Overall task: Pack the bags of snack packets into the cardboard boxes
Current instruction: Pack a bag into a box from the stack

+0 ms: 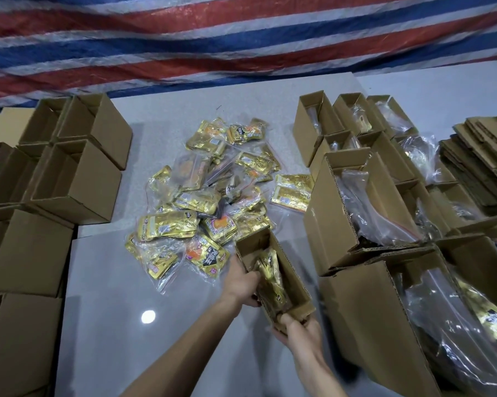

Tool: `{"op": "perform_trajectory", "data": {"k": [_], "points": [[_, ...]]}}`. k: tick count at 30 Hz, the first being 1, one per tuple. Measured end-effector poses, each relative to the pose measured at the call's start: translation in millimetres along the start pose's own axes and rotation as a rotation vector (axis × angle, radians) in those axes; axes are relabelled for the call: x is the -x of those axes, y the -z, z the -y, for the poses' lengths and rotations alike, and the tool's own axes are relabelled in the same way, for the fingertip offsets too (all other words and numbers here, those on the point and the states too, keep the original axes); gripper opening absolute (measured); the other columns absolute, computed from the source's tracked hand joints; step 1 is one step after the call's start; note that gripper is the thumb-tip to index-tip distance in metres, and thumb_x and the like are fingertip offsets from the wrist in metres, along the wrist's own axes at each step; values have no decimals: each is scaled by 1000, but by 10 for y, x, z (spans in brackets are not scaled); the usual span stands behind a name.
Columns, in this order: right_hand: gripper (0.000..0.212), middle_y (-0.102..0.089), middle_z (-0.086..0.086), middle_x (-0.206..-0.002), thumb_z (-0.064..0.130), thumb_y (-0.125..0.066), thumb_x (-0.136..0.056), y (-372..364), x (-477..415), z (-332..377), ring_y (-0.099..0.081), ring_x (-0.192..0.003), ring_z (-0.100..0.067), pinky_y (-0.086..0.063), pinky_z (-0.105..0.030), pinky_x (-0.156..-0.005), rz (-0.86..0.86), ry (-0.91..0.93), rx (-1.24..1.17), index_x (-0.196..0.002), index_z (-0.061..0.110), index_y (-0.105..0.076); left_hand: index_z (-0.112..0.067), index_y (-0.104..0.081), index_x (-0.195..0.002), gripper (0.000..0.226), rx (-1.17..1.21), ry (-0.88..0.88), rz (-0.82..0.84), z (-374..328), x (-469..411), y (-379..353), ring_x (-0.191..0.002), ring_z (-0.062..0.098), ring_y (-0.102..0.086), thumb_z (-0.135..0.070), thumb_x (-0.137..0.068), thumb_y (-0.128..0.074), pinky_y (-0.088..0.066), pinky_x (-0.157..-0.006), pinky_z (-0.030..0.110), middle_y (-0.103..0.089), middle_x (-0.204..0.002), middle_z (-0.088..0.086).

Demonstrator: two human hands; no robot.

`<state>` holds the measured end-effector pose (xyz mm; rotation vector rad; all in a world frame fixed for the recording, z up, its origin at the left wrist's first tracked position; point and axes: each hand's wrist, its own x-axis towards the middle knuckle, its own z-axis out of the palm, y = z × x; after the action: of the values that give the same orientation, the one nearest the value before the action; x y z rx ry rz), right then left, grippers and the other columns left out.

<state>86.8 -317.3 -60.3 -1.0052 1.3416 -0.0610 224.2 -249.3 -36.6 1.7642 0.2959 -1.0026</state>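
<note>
An open cardboard box [291, 277] stands tilted on the table near the middle. A clear bag of gold snack packets [270, 282] sits inside it. My left hand [240, 282] grips the box's left wall, fingers curled over the rim against the bag. My right hand [298, 330] holds the box's near end from below. A heap of bagged gold snack packets [204, 196] lies on the table just beyond the box.
Empty open boxes [78, 179] are stacked along the left. Boxes holding bags [370, 213] stand in rows on the right, one large one [384, 325] close to my right hand. Flattened cardboard [482, 156] is piled far right. A striped tarp [241, 38] hangs behind the table [112, 310].
</note>
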Motion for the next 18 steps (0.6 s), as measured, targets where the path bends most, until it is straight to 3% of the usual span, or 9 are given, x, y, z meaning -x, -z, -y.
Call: {"op": "perform_trajectory", "data": {"k": [8, 11, 14, 17, 18], "points": [[14, -73, -25, -93, -3, -61, -92, -53, -77, 194, -68, -88, -42, -56, -42, -77, 24, -47, -84, -98, 10, -60, -34, -46, -125, 40, -75, -38, 102, -255, -268, -77, -74, 28, -74, -13, -93, -55, -61, -56, 49, -69, -103, 11], [17, -71, -18, -80, -7, -57, -92, -42, -125, 231, -68, -83, -40, -56, -38, -70, -11, -56, -115, -88, 9, -62, -32, -47, -129, 41, -99, -48, 128, -321, -303, -136, -78, 29, -74, -13, -94, -57, -61, -56, 44, -69, -105, 12], [13, -70, -20, -80, -10, -55, -91, -45, -204, 242, -67, -75, -38, -56, -40, -70, -54, -94, -172, -92, 1, -63, -38, -46, -126, 44, -95, -39, 199, -363, -333, -217, -78, 26, -73, -11, -94, -59, -61, -56, 40, -69, -104, 9], [11, -69, -29, -85, -10, -54, -89, -1, -285, 223, -67, -78, -40, -56, -44, -77, -107, -129, -200, -95, -6, -62, -36, -51, -105, 13, -83, -35, 158, -404, -388, -198, -71, 24, -73, -40, -96, -60, -61, -57, 37, -65, -92, -2], [12, -69, -30, -84, -11, -53, -87, 20, -301, 228, -67, -79, -41, -57, -44, -78, -115, -140, -209, -96, -8, -61, -32, -54, -95, 19, -106, -73, 89, -416, -460, -161, -74, 26, -72, -51, -96, -55, -62, -65, 42, -64, -91, -2]]}}
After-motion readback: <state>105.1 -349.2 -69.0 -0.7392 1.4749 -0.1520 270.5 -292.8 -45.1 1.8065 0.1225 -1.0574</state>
